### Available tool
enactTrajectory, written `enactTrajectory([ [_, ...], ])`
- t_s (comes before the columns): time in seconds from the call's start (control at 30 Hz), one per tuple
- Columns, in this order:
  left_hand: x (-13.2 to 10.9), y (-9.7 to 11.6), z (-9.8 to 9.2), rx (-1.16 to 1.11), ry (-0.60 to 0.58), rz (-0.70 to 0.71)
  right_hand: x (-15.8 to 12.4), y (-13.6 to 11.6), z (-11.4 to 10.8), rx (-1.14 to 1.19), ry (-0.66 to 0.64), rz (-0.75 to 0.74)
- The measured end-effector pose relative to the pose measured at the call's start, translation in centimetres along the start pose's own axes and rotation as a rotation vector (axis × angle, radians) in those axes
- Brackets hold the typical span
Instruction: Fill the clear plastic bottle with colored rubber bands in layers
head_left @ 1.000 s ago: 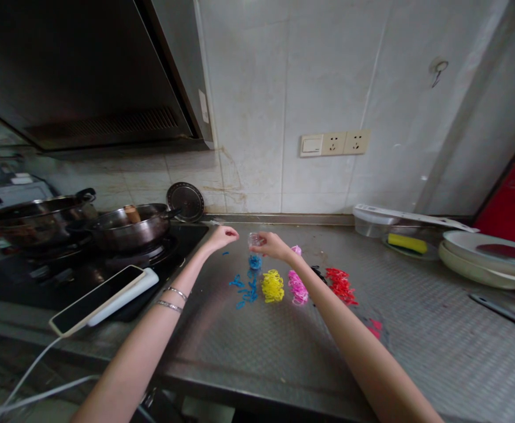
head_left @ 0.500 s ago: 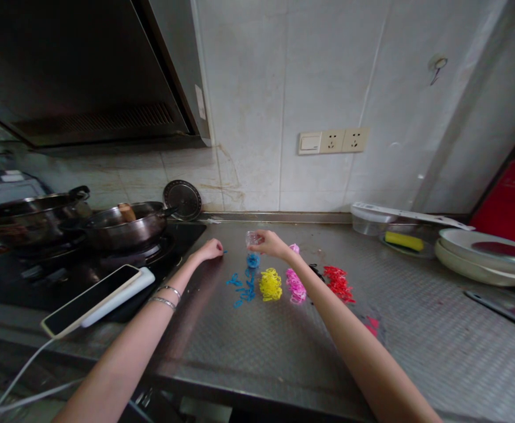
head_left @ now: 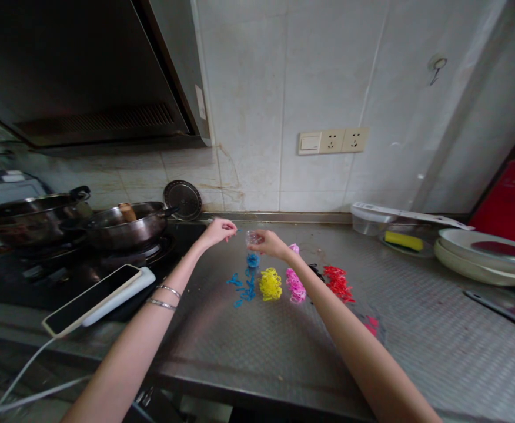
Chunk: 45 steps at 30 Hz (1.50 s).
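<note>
The right hand (head_left: 271, 244) is clamping its fingers around the top of a small clear bottle (head_left: 253, 239), which appears to be standing upright at the back of the steel bench (head_left: 257, 352), long axis vertical, mouth pointing up, blue showing in its lower part. The left hand (head_left: 219, 230) is hovering just beside the mouth, fingertips pinched together; whether anything is between them is too small to tell. Blue bands (head_left: 242, 286), yellow bands (head_left: 270, 284), pink bands (head_left: 296, 286) and red bands (head_left: 338, 282) are lying in a row just in front of the bottle. Bare bench is stretching from the row to the near edge. A hob (head_left: 19, 282) carrying a phone (head_left: 94, 299) is bordering the left side, and plates (head_left: 482, 258) are sitting far right.
</note>
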State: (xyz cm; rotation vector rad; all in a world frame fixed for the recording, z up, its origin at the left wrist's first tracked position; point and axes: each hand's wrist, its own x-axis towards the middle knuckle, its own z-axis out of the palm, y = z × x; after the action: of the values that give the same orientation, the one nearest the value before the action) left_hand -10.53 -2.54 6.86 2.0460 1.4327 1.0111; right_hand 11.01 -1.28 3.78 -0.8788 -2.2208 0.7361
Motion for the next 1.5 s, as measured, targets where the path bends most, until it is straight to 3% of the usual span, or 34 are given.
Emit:
enactTrajectory([
  [0.07, 0.0, 2.6, 0.0, -0.007, -0.007, 0.060, 0.0, 0.0, 0.0, 0.007, -0.001, -0.003],
  [0.2, -0.3, 6.2, 0.5, 0.216, 0.005, 0.212, 0.0, -0.2, 0.0, 0.013, -0.002, -0.010],
  [0.37, -0.3, 7.3, 1.4, 0.477, 0.001, 0.291, 0.0, -0.4, -0.1, -0.053, 0.018, -0.032],
  [0.57, -0.1, 6.7, 1.9, 0.437, -0.005, 0.268, 0.1, 0.0, 0.0, -0.003, 0.004, -0.032],
  [0.7, -0.3, 5.6, 2.2, 0.277, 0.071, 0.237, 0.1, -0.2, -0.1, 0.025, -0.010, -0.005],
  [0.83, -0.9, 3.3, 3.1, 0.086, 0.144, 0.094, 0.0, -0.2, -0.1, 0.033, -0.018, -0.008],
  [0.93, -1.6, 1.3, 4.1, -0.026, 0.031, -0.018, 0.0, 0.0, -0.1, -0.001, 0.008, -0.034],
  [1.1, -2.3, -0.6, 5.4, -0.148, -0.179, 0.009, 0.0, 0.1, -0.1, -0.043, 0.033, -0.034],
  [1.37, -2.9, -0.8, 7.9, -0.118, -0.192, -0.032, -0.2, -0.6, -0.3, -0.120, 0.051, -0.062],
  [1.5, -2.9, -0.8, 8.4, -0.126, -0.145, -0.037, -0.3, -1.0, -0.3, -0.149, 0.032, -0.053],
])
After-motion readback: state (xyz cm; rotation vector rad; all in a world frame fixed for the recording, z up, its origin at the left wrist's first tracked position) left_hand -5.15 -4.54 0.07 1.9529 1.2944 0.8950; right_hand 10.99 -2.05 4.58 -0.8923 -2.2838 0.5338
